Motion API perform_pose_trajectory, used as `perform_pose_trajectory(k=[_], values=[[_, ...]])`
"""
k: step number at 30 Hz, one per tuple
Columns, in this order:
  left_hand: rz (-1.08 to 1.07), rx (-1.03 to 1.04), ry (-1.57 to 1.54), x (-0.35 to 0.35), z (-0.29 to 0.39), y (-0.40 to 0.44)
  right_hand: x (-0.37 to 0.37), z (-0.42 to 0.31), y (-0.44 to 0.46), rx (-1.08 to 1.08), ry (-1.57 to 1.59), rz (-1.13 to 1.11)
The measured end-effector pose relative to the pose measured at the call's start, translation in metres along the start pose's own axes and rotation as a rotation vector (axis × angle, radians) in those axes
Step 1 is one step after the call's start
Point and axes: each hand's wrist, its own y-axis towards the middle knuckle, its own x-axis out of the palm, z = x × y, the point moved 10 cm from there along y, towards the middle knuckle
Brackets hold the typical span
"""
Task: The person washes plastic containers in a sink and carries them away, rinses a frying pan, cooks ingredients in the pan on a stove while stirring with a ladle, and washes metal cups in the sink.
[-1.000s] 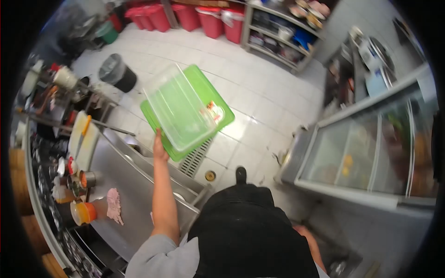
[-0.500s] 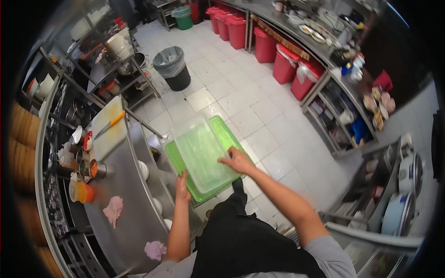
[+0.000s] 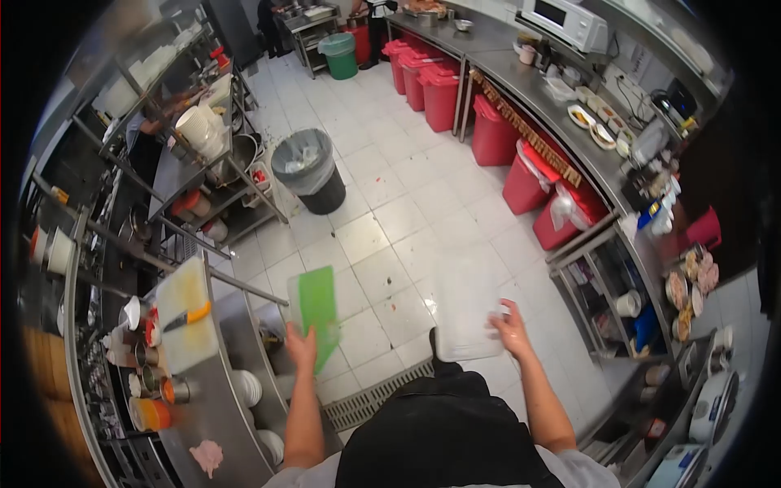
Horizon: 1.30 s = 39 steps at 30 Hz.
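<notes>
My left hand (image 3: 303,348) is closed on the near edge of a green plastic tray (image 3: 319,309), which is tilted nearly on edge over the floor beside the steel counter. Apart from it, on the right, a translucent plastic container (image 3: 466,309) is held by its right side in my right hand (image 3: 511,329). The floor tiles show faintly through the container. I cannot see anything inside it.
On the left, the steel counter (image 3: 215,407) carries a white cutting board (image 3: 183,329) with a yellow-handled knife (image 3: 189,315). A lined black bin (image 3: 313,175) stands ahead. Red bins (image 3: 529,180) line the right counter. A floor drain grate (image 3: 378,396) lies near my feet.
The container, earlier stacked over the green tray, is now apart from it to the right. The tray has moved left and tipped up. My hands are farther apart, and the view has shifted.
</notes>
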Motion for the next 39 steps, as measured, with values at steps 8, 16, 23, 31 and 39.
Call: perform_pose_trajectory(k=[8, 16, 23, 31, 39], values=[[-0.037, -0.215, 0.169, 0.022, -0.042, 0.038, -0.104, -0.048, 0.231, -0.038, -0.581, 0.204], [-0.192, -0.401, -0.789, 0.13, 0.068, 0.227, -0.011, -0.11, 0.44, 0.253, 0.34, 0.0], [-0.531, -0.416, -1.371, 0.284, 0.31, 0.453, 0.021, -0.245, 0.522, 0.104, 0.468, 0.046], [-0.879, -0.291, -1.671, 0.376, 0.528, 0.619, 0.135, -0.416, 0.714, -0.117, 0.513, -0.114], [-0.802, -0.302, -1.585, 0.393, 0.599, 0.799, 0.308, -0.565, 0.943, -0.219, 0.193, -0.337]])
